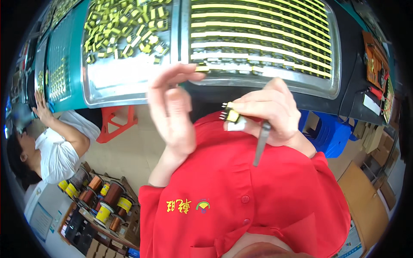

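My right hand (275, 109) is closed around a small transformer (232, 115) with a yellow-wrapped body, black ends and metal pins pointing left. A flat dark metal tool (261, 144), perhaps tweezers, also sticks down out of that hand; its other end is hidden by the fingers. To the left, my left hand (172, 112) is raised with its fingers apart and nothing visible in it. Its fingertips are near the lower left corner of a metal tray (297, 84) packed with straight rows of yellow-and-black transformers (258, 36).
Left of that tray, another metal tray (112, 88) holds a loose heap of similar parts (124, 30). A co-worker (64, 142) sits at the far left. Red (116, 122) and blue (329, 133) stools stand below the bench; wire spools (114, 193) are at lower left.
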Demonstrator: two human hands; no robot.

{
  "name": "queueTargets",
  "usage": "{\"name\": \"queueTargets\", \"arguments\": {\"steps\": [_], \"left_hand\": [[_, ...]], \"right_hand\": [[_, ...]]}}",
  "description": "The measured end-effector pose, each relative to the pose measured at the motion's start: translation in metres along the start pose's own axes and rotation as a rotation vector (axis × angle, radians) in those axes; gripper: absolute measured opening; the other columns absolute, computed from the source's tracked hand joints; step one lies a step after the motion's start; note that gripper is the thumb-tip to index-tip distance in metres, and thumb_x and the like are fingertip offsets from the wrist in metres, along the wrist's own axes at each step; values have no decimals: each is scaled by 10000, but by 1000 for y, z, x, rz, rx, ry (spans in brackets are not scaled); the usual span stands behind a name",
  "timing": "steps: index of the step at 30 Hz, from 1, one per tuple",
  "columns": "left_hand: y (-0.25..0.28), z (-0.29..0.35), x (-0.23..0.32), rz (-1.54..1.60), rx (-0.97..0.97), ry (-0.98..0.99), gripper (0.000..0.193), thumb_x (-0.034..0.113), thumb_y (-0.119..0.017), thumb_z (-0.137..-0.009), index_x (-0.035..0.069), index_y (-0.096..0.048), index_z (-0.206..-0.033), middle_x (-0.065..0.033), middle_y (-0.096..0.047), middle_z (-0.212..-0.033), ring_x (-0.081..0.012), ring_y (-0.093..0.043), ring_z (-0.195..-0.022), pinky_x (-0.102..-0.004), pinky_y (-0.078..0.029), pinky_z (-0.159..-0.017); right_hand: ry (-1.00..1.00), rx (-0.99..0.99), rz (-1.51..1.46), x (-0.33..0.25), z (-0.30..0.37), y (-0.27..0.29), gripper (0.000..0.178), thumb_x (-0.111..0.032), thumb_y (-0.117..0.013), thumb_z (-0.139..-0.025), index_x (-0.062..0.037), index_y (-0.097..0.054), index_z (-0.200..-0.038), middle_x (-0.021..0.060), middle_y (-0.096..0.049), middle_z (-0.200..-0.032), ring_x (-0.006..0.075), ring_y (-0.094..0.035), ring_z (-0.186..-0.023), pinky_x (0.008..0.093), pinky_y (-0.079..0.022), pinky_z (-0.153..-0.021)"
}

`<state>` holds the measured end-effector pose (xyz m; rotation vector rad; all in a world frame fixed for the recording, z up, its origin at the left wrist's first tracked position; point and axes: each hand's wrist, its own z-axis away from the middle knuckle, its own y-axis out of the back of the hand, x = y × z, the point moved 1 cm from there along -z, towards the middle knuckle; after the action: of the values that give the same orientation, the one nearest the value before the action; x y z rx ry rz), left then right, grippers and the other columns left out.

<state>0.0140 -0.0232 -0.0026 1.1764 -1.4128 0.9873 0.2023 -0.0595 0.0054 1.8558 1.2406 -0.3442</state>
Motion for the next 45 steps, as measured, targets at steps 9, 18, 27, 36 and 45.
{"name": "queueTargets", "arguments": {"steps": [9,18,27,36,45], "left_hand": [[-28,-1,2,410,-349,369,581,-66,-614,-843,54,-370,-1356,-53,-506,-1006,-86,-518,-843,-198,-428,-702],[-46,-20,-2,-483,-385,-214,344,26,-771,-730,65,-641,-1047,-61,-586,-916,-151,-566,-742,-266,-458,-607],[-73,-34,-19,-944,-401,-431,281,92,-740,-718,85,-605,-965,-59,-539,-943,-235,-554,-833,-343,-476,-659],[-71,-32,-18,-923,-360,-425,275,88,-727,-735,76,-597,-977,-72,-544,-952,-256,-547,-830,-356,-474,-665],[-59,-29,-13,-832,-269,-384,270,103,-757,-739,84,-615,-968,-74,-564,-953,-274,-579,-840,-358,-494,-678]], "right_hand": [[-199,82,-35,4,16,15,368,-20,-783,-671,-42,-656,-1016,67,-692,-968,160,-552,-665,272,-398,-589],[-419,22,115,17,36,46,337,57,-710,-647,-23,-683,-973,57,-683,-831,179,-542,-640,284,-417,-572],[-328,-33,494,33,32,41,442,107,-683,-552,-49,-655,-965,61,-639,-823,249,-551,-698,355,-445,-635],[-296,-18,488,36,31,38,417,100,-685,-563,-51,-649,-950,60,-646,-843,247,-567,-724,354,-451,-655],[-359,-21,428,34,38,36,518,136,-661,-544,-44,-647,-1029,87,-648,-858,269,-572,-732,371,-460,-657]]}}
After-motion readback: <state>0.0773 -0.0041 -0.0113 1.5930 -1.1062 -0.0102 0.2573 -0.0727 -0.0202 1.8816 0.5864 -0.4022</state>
